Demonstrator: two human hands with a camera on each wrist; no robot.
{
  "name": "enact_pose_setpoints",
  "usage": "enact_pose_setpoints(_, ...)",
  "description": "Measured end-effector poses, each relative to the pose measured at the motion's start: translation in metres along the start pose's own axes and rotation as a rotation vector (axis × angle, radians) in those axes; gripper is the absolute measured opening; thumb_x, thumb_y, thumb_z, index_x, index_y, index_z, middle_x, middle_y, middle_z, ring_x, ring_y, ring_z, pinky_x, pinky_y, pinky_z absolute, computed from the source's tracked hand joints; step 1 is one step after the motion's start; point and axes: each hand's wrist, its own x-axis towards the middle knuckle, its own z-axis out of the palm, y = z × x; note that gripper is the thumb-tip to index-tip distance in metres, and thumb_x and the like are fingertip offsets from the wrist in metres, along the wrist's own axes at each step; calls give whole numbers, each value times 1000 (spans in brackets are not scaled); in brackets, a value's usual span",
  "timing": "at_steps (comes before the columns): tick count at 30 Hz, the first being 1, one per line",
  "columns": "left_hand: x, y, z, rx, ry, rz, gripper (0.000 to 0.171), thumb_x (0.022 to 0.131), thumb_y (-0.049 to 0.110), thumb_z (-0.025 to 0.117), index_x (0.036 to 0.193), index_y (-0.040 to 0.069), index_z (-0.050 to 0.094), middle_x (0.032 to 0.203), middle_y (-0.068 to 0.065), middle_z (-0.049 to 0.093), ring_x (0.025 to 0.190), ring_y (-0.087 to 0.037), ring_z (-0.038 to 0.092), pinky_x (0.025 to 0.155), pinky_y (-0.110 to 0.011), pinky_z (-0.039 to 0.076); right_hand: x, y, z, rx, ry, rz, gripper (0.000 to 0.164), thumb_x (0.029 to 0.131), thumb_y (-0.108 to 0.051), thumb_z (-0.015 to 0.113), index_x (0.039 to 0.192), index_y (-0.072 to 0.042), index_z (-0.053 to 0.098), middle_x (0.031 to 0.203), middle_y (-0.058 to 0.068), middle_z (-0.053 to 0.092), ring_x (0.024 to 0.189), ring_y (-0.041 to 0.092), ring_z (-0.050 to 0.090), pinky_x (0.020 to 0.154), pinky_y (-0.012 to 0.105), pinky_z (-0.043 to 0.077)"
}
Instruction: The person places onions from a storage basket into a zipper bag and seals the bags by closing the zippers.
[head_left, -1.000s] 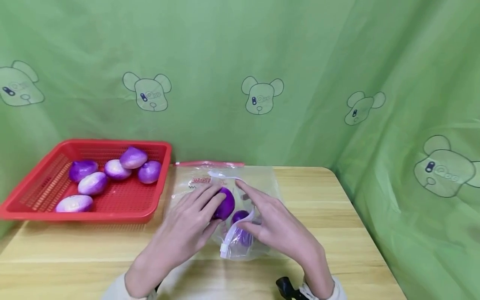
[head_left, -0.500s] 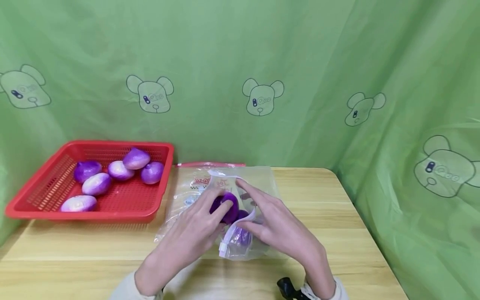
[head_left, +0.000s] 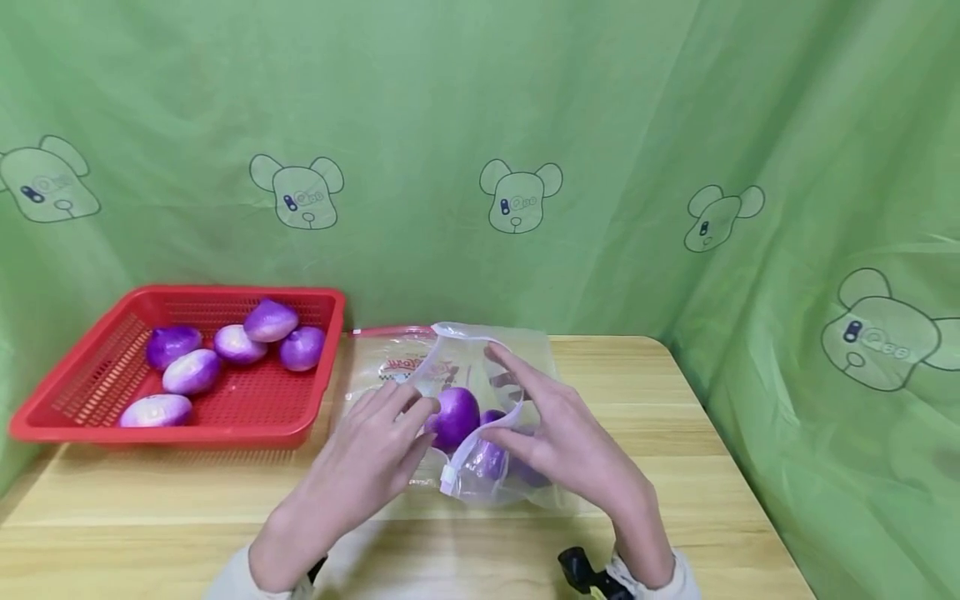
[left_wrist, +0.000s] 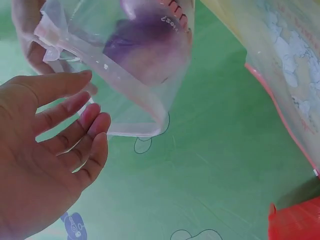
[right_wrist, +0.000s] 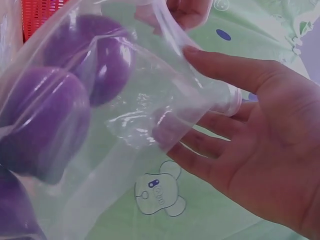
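A clear zip bag point(head_left: 468, 333) with a white slider rim lies on the table, its mouth spread towards the left. My right hand point(head_left: 573, 429) holds the bag's rim, thumb point(right_wrist: 225, 65) on the near side and the other fingers spread behind the film. A purple onion point(head_left: 456, 417) sits just inside the mouth, and another onion point(head_left: 489, 458) shows through the plastic. Three onions appear through the film in the right wrist view, one a glossy onion point(right_wrist: 95, 60) at the top. My left hand point(head_left: 367, 454) is just left of the mouth, fingers loosely bent and holding nothing.
A red plastic basket point(head_left: 225, 433) with several purple-and-white onions point(head_left: 192, 371) stands at the left. A printed bag with a red zip strip point(head_left: 390, 331) lies flat beside the zip bag. Green cloth point(head_left: 420, 100) hangs behind the wooden table point(head_left: 645, 392).
My left hand has lowered the onion into the bag mouth, let go of it and drawn back left. My right hand and the rim have shifted slightly, and the mouth stands wider.
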Motion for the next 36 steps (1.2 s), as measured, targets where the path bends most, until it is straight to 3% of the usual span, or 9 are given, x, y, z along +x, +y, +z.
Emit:
enact_pose_setpoints(7,-1,-2,-4,-36,-1,4,22,86,9,72,107,11,67,100,0,62,92,-20,57,77,-35,49,3,11,-5,79,95,30,89,84,-29,81,157,-24,29,152,-6,44,120,12,59,98,36,51)
enact_pose_setpoints(13,-1,-3,3,-22,-74,25,22,84,7,72,105,13,70,101,1,68,100,-20,57,81,-35,49,4,15,-7,106,107,54,88,85,-33,80,157,-27,29,152,-7,44,121,13,59,100,37,50)
enact_pose_setpoints(16,-1,-3,6,9,-48,38,12,87,6,69,95,15,69,93,3,68,95,-20,57,76,-34,45,3,15,-8,57,101,96,88,84,-42,78,156,-28,30,150,-4,47,119,18,60,99,43,51)
enact_pose_setpoints(20,1,1,5,18,41,76,10,90,5,62,91,13,68,89,2,67,92,-21,57,75,-34,44,-2,15,-13,-65,80,161,86,83,-56,73,154,-26,35,142,1,55,115,24,61,93,50,52)
enact_pose_setpoints(24,2,7,3,6,95,102,12,92,5,59,92,12,69,88,2,65,92,-21,58,75,-34,45,-6,17,-20,-106,58,140,73,84,-57,72,144,-22,51,136,-3,60,114,21,61,92,47,53)
enact_pose_setpoints(29,1,10,2,1,82,104,13,93,6,56,94,13,68,89,2,65,91,-20,58,74,-33,44,-7,18,-23,-77,53,102,52,84,-54,74,124,-23,65,121,-10,67,113,14,62,94,44,51)
enact_pose_setpoints(36,0,11,0,-21,71,106,14,96,10,53,98,13,67,89,1,62,86,-21,57,74,-33,43,-12,14,-31,-133,171,118,68,80,-49,80,134,-14,59,128,3,65,120,24,60,101,51,46)
